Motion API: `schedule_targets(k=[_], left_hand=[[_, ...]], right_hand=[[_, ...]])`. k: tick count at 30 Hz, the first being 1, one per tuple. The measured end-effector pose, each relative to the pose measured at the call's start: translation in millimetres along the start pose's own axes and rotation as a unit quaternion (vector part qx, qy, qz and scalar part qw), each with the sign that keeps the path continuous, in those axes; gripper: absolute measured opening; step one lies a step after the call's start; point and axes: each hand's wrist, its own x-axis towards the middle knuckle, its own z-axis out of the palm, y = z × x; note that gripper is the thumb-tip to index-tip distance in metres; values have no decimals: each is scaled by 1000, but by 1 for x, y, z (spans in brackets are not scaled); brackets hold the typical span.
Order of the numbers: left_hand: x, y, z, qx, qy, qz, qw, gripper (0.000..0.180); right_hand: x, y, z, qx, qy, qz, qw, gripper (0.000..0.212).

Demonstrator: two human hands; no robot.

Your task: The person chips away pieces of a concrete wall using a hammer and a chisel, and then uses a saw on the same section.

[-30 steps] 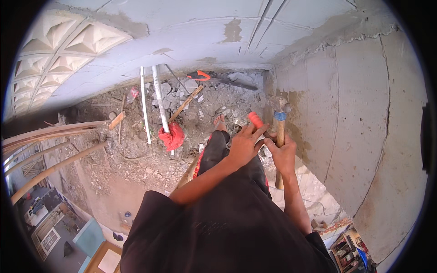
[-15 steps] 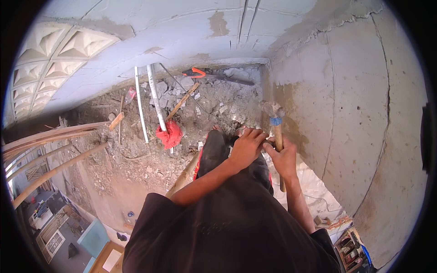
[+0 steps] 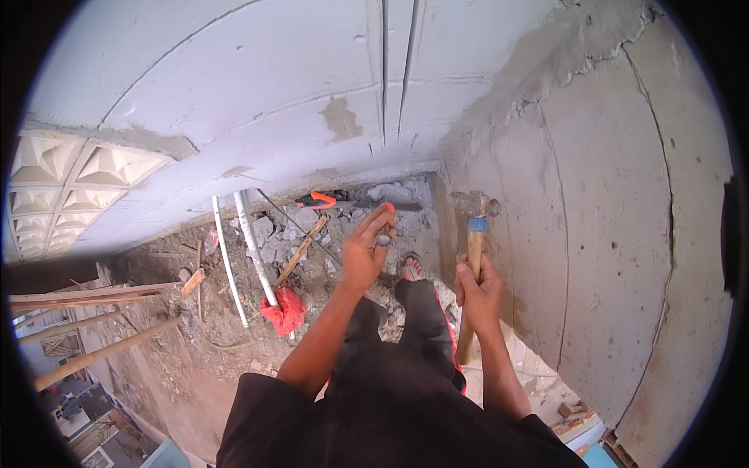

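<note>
The bent fingers of the left hand [image 3: 365,253] are lying close together around a short tool with an orange-red end and a rounded grey metal end [image 3: 382,240], their curl seemingly securing it; they are hiding its middle, so how firmly they are pinching cannot be told. The right fingers are wrapping a metal-headed hammer with a pale wooden handle and a blue band [image 3: 475,245]; the thumb of the right hand [image 3: 481,296] is pressing along the handle, probably for steadiness. That grip is sitting partway up the handle, likely keeping the head balanced and upright beside the grey concrete wall [image 3: 601,234]. Farther out, a dark-bladed saw with an orange-and-black handle [image 3: 347,204] is lying along the foot of the whitish wall [image 3: 265,93], perhaps to stay out from underfoot. To the left, a crumpled red plastic bag [image 3: 283,311] is bunching around the lower end of a thick white pipe [image 3: 253,246], possibly covering it against grit from the grey rubble [image 3: 275,243].
</note>
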Motion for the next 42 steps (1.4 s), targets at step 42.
schedule_targets(k=[42], left_hand=[[141,-119,125,-40,186,514,836,43]], right_hand=[[104,205,35,95,84,-348,929,37]])
